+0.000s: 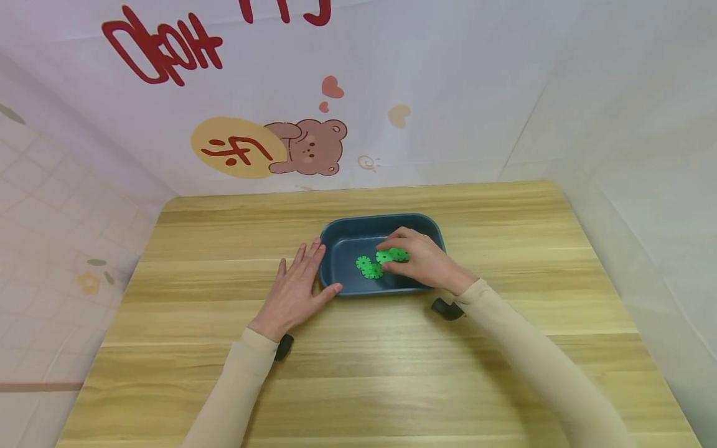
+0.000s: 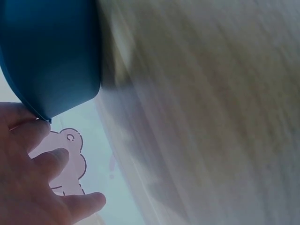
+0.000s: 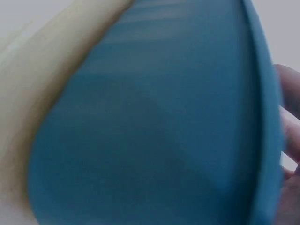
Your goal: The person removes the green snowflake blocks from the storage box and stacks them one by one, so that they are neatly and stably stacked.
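Note:
A dark blue rectangular bin (image 1: 342,246) with rounded corners sits on the table. Several bright green notched discs, like snowflake building pieces, are inside it; a linked cluster (image 1: 370,269) lies on the bin's floor. My right hand (image 1: 421,258) reaches over the near right rim, thumb and fingers pinching a green notched disc (image 1: 384,256); another green disc partly shows under the palm. The left hand (image 1: 297,292) rests against the bin's left end, fingers fairly straight and touching the rim. In the right wrist view, the bin's outer wall (image 3: 150,117) hides most of the right hand.
The wooden table (image 1: 358,386) runs back to a white printed wall covering (image 1: 448,74) with a cartoon bear (image 1: 313,149). Pale sheeting hangs at both sides. A black wrist device (image 1: 447,309) shows under the right wrist, another (image 1: 284,347) beside the left.

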`<state>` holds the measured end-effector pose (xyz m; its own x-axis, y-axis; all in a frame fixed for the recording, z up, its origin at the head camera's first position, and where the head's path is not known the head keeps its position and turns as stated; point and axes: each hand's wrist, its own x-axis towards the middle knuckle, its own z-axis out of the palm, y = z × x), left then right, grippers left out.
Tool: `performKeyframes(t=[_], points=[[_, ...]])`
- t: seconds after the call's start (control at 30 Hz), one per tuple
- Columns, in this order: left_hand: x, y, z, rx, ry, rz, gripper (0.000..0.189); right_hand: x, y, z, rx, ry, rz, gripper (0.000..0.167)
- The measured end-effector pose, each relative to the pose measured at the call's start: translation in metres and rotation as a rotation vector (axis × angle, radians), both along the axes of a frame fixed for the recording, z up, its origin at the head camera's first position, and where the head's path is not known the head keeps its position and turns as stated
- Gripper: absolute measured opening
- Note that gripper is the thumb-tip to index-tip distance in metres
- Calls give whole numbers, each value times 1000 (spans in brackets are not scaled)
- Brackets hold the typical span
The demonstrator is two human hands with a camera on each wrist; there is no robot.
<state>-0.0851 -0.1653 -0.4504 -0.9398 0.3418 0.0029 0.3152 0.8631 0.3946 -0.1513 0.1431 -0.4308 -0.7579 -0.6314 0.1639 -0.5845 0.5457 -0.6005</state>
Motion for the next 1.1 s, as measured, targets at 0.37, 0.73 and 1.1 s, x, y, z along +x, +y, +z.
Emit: performKeyframes(t=[0.37,0.73,1.1], points=[[0,-2,0,15,0,-3,87,14,19,11,-86,-56,-57,38],[0,-2,0,5,7,-7,83,26,42,17,-97,-33,-136,39],[-1,-2,-1,14,9,-2,82,32,69,16,-112,-22,-254,38]])
